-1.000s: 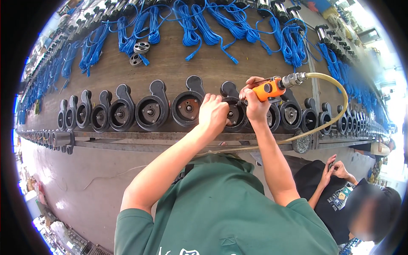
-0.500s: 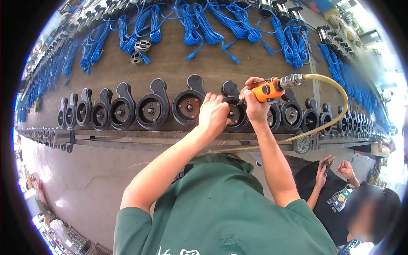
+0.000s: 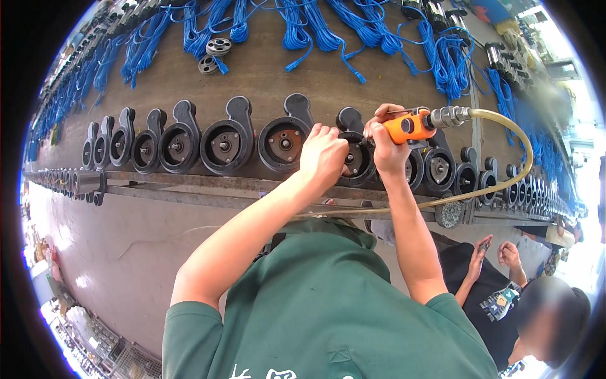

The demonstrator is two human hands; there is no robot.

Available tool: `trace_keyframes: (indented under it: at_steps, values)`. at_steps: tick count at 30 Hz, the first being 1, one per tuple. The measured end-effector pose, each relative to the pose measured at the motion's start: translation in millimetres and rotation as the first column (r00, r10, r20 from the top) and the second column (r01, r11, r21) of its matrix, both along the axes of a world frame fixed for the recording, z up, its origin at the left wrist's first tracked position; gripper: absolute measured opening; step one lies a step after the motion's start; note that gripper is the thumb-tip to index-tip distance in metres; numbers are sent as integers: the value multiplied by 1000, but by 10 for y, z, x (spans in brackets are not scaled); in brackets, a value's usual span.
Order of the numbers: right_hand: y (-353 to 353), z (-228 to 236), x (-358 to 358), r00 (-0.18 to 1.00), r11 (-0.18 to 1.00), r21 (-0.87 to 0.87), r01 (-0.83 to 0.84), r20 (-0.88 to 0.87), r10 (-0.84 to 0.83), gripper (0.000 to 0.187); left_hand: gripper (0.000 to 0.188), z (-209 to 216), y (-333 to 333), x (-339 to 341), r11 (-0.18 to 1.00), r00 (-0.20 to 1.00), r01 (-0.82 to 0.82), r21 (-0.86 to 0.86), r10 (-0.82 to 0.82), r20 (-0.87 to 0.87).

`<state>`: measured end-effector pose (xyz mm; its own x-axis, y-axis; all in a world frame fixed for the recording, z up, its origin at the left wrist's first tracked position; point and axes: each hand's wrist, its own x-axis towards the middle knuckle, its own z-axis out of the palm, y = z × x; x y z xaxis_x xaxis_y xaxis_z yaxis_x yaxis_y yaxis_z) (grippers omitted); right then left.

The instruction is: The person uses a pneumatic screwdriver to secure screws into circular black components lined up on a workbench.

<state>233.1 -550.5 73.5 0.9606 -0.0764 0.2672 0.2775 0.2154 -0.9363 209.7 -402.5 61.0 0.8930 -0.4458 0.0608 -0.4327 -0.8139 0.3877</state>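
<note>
The surface (image 3: 265,79) is brightly lit; the floor (image 3: 145,259) is spotted with glare, the right edge is overexposed and partly smeared, and straight lines are bent.

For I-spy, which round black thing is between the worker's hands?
The housing with the left hand at its left, the right hand at its right; the others sit outside.

Housings (image 3: 225,145) along near edge of workbench (image 3: 158,85); cable bundles (image 3: 293,28) behind; co-worker (image 3: 502,303) at right.
</note>
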Motion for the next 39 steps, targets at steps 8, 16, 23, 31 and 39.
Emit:
trace_keyframes:
  at_steps: [8, 16, 23, 31, 39]
  values:
    - [-21, -13, -11, 1000, 999, 32, -7, -6, 7, 18, 35, -38, 7, 5, 1000, 1000, 1, -12, -1, 6]
    - [-23, -13, -14, 1000, 1000, 22, 3, 1, -3, 18, 35, -29, 12, 33, 1000, 1000, 5, -13, -6, -8]
    - [8, 13, -10, 999, 999, 36, -24, -35, 25, 19, 36, 6, 4, 18, 1000, 1000, 4, -15, -5, -26]
    - [11, -23, -18, 1000, 999, -26, -25, -10, 25, 20, 33, 23, 8, 18, 1000, 999, 9, 9, -8, -44]
    - [-8, -59, 1, 999, 994, -101, -42, 16, 44, 27, 33, 60, -30, -13, 1000, 997, -25, 16, 26, -67]
